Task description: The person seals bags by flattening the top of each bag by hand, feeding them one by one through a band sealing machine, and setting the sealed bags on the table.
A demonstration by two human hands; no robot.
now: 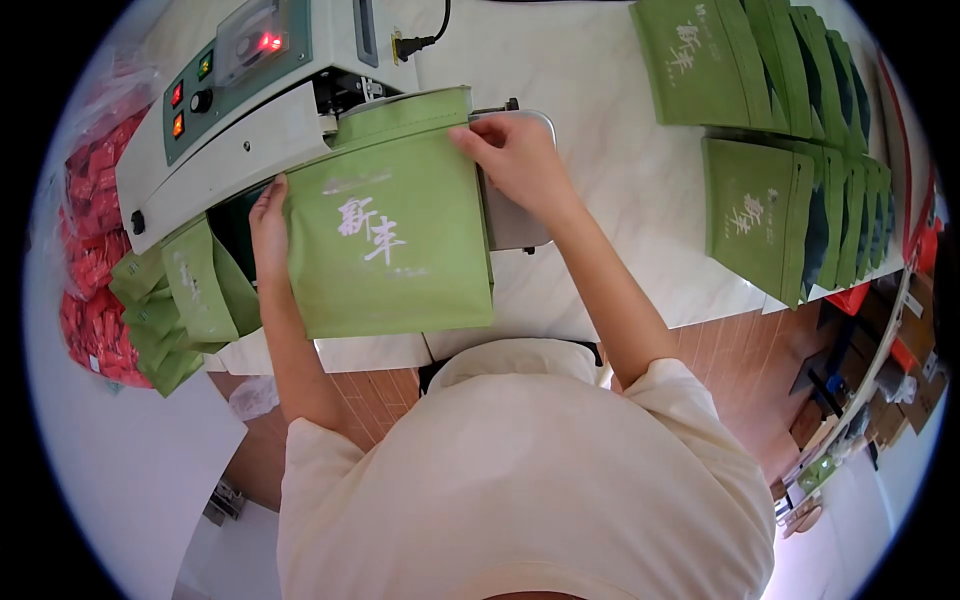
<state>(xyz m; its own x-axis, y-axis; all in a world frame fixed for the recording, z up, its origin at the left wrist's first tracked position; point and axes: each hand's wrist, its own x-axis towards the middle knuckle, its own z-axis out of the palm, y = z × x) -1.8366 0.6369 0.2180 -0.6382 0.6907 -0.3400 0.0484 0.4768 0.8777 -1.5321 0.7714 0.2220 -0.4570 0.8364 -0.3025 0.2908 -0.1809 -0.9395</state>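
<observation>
A green printed bag (390, 230) hangs with its top edge at the slot of a grey and white machine (250, 145). My right hand (515, 160) pinches the bag's upper right corner, thumb and fingers together. At the bag's upper left edge, my left hand (268, 225) is closed on it, with part of its fingers hidden behind the bag. The machine's panel shows a red lit display and lit buttons. A metal plate (520, 215) lies behind and right of the bag.
Several green bags (205, 290) lie at the machine's left end, beside red packets (95, 260) in clear plastic. Two overlapping rows of green bags (700, 70) (750, 210) stand at the right of the pale table (600, 270). A black cable (425, 42) plugs into the machine.
</observation>
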